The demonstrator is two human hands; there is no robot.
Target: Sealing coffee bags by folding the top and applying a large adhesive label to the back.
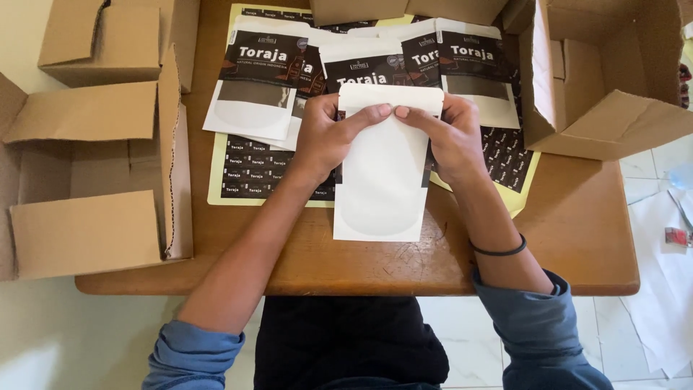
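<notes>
A blank white stand-up pouch lies upright in the middle of a small wooden table. My left hand and my right hand grip its upper part from either side, index fingers pressed across the front near the top edge. Behind the pouch, several white pouches with dark labels lie fanned out. Under them sit yellow-backed sheets of small dark stickers.
An open cardboard box stands at the left, another open box at the right rear, a smaller box at the far left corner. White paper lies on the tiled floor at right.
</notes>
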